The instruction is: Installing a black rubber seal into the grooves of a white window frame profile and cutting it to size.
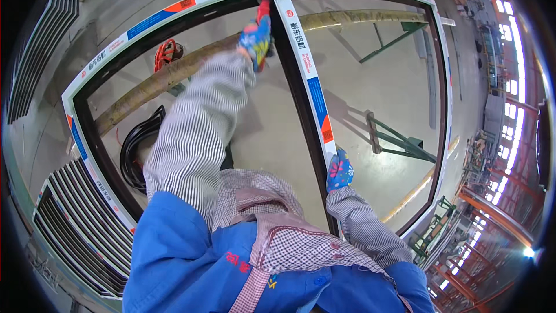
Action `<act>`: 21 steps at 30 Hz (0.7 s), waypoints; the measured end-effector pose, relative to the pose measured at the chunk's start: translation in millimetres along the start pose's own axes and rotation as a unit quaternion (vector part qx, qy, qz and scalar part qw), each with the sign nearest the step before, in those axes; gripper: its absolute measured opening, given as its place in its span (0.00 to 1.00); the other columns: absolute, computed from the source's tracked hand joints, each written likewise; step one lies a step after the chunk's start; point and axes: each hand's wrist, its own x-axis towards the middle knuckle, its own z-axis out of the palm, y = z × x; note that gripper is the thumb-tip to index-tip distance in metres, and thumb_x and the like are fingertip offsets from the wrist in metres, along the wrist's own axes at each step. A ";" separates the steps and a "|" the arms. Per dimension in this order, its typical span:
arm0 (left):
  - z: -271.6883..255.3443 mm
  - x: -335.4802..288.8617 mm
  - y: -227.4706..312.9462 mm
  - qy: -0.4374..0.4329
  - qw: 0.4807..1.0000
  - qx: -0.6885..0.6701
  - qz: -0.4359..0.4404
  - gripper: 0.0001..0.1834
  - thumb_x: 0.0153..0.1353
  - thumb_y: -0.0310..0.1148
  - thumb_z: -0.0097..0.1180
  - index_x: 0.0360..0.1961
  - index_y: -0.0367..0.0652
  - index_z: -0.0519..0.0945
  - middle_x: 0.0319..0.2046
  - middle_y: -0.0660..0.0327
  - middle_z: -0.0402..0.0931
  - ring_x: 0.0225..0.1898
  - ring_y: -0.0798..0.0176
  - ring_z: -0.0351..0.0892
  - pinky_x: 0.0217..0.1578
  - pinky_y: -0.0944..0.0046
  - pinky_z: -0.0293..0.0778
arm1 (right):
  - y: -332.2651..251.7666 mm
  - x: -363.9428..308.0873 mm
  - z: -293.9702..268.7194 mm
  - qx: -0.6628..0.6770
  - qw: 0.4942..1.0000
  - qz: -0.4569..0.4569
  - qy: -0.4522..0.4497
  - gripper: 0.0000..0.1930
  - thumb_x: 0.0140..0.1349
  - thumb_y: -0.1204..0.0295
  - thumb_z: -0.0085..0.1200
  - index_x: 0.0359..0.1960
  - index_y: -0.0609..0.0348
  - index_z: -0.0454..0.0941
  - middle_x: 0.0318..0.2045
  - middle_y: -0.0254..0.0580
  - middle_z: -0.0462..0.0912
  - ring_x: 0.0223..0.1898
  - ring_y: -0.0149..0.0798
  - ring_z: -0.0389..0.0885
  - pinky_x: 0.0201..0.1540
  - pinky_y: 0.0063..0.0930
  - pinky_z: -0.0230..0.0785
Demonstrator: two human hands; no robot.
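A large window frame [152,25] of dark profile, faced with white, blue and orange protective film, lies across wrapped supports before me. Its middle bar [306,69] runs from the far side towards me. My left hand [255,41], in a blue flowered glove, reaches to the far joint beside this bar. It is closed round a slim red thing [264,9] whose kind I cannot make out; its tip is at the dark inner corner. My right hand [340,171], gloved alike, grips the near part of the middle bar, its fingers partly hidden.
Padded beams [364,18] on green trestles [399,139] pass under the frame. Coiled black strip [132,149] and a red coiled cord [167,53] show through the left opening. Stacked profiles [81,220] stand at near left. Racks and machines line the right side.
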 end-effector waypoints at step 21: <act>-333.3 -550.2 -110.2 0.602 0.421 0.678 0.020 0.24 0.54 0.49 0.56 0.42 0.38 0.76 0.42 0.43 0.73 0.46 0.41 0.73 0.43 0.47 0.70 | 18.9 37.5 50.1 0.388 0.888 0.050 -0.242 0.39 0.43 0.76 0.70 0.58 0.57 0.60 0.48 0.37 0.74 0.46 0.34 0.74 0.48 0.29 0.71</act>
